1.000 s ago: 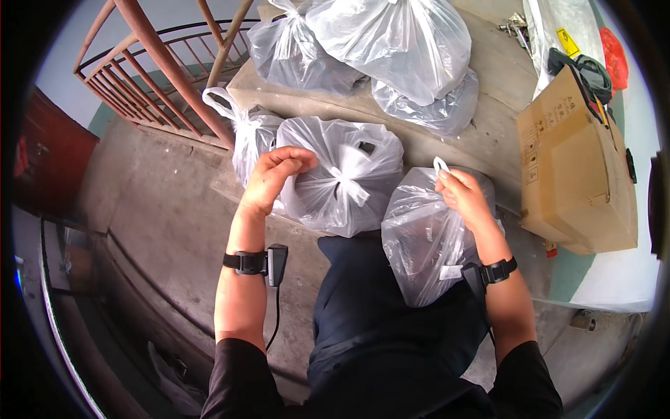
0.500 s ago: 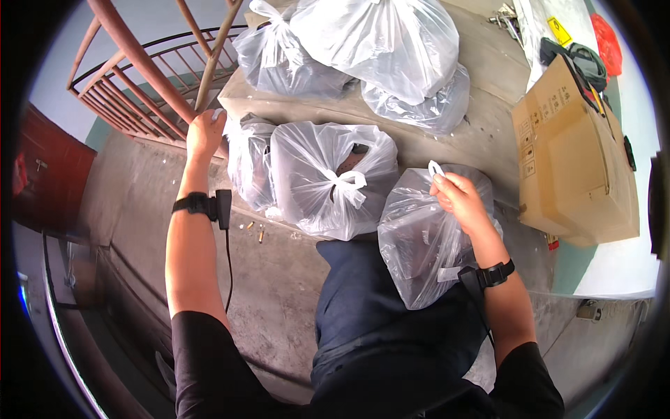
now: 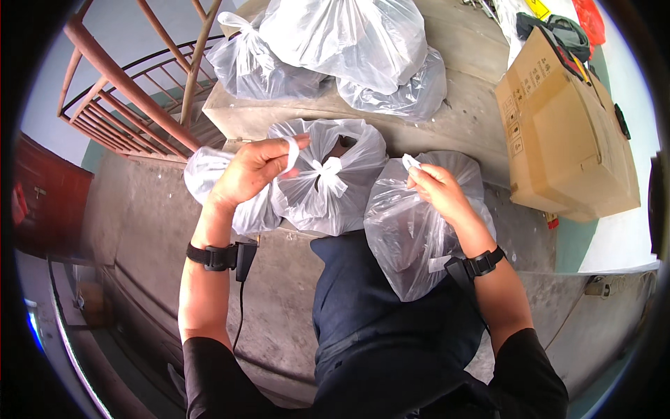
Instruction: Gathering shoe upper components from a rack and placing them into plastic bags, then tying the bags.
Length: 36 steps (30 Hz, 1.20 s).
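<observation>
My left hand (image 3: 252, 167) is closed with the white handle loop of a translucent plastic bag (image 3: 257, 214) round its fingers. That bag is partly hidden behind the hand and wrist. Just right of it sits a second plastic bag (image 3: 317, 206), its handles knotted on top and a dark item showing through a gap. My right hand (image 3: 441, 193) pinches the white handle of a third clear plastic bag (image 3: 401, 223), which hangs or rests against my right leg; its contents are blurred by the film.
On the concrete step (image 3: 467, 112) ahead lie several more filled plastic bags (image 3: 349, 42). A large cardboard box (image 3: 558, 133) stands at the right by the wall. A reddish-brown metal railing (image 3: 125, 70) runs along the left, with a red door (image 3: 49, 195) beyond it.
My left hand has moved right and nearer from beside the railing, drawing the bag's handle with it. The view has shifted slightly; my right hand keeps its hold on the bag handle.
</observation>
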Each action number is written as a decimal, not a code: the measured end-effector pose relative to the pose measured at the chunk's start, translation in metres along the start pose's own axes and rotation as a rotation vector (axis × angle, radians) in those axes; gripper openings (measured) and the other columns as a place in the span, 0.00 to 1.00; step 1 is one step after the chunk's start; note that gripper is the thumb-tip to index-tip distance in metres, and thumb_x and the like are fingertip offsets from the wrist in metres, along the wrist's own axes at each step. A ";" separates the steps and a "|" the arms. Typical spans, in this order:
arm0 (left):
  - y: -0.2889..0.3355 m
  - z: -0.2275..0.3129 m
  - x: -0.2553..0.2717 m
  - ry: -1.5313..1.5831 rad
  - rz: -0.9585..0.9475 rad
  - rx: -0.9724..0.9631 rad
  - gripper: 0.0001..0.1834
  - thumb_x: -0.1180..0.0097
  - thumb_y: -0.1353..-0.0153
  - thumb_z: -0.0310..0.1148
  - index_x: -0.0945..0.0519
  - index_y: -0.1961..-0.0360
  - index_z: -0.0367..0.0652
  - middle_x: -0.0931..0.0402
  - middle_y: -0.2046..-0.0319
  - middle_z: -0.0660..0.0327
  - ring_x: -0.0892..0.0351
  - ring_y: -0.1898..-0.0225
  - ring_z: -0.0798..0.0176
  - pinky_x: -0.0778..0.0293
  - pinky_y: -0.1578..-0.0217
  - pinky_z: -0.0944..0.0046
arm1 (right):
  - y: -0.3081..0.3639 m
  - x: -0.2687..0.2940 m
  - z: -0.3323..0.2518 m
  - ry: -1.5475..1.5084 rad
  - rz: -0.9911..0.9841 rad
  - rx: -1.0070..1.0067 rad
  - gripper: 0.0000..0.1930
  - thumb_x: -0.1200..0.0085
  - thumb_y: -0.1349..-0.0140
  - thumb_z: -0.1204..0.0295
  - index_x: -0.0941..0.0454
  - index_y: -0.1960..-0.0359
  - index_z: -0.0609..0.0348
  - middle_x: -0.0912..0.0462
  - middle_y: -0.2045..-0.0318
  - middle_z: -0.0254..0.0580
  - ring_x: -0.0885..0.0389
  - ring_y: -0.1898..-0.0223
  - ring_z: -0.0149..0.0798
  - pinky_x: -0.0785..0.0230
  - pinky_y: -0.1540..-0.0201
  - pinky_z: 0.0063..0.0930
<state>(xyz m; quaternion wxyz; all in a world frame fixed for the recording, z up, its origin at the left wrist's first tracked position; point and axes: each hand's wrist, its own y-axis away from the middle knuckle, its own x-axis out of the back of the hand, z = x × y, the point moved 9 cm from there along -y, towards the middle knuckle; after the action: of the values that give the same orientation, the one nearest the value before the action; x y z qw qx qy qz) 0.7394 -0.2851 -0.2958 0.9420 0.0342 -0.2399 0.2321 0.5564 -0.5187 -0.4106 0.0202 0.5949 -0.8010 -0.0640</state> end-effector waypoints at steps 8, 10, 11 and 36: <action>-0.020 0.035 -0.060 -0.406 -0.113 -0.166 0.26 0.40 0.39 0.26 0.25 0.38 0.43 0.21 0.44 0.56 0.20 0.44 0.56 0.25 0.47 0.62 | -0.005 0.000 0.002 0.141 0.029 0.009 0.17 0.49 0.27 0.61 0.22 0.70 0.61 0.35 0.81 0.22 0.42 0.79 0.19 0.50 0.76 0.18; -0.023 0.028 -0.073 -0.530 -0.155 -0.137 0.27 0.42 0.42 0.25 0.24 0.39 0.46 0.19 0.51 0.54 0.17 0.55 0.53 0.23 0.56 0.57 | -0.005 0.003 0.005 0.149 0.034 -0.002 0.18 0.49 0.29 0.59 0.20 0.70 0.60 0.31 0.80 0.25 0.37 0.78 0.21 0.45 0.74 0.21; -0.027 0.023 -0.079 -0.525 -0.161 -0.140 0.27 0.42 0.42 0.25 0.24 0.39 0.46 0.19 0.51 0.54 0.17 0.55 0.53 0.23 0.56 0.57 | -0.005 0.005 0.007 0.158 0.037 -0.014 0.19 0.48 0.30 0.57 0.19 0.71 0.60 0.26 0.79 0.28 0.33 0.76 0.23 0.40 0.72 0.23; -0.026 0.029 -0.114 -0.742 -0.384 -0.196 0.21 0.41 0.40 0.32 0.24 0.45 0.42 0.22 0.58 0.53 0.20 0.57 0.51 0.25 0.58 0.56 | -0.007 -0.005 -0.015 0.340 0.080 0.134 0.21 0.49 0.30 0.57 0.19 0.72 0.63 0.20 0.75 0.41 0.24 0.72 0.35 0.34 0.66 0.32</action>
<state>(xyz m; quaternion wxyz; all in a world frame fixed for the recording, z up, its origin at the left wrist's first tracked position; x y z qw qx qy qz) 0.6501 -0.3609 -0.3223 0.8168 0.0695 -0.5727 0.0007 0.5657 -0.5167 -0.3963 0.1183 0.5650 -0.8114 0.0919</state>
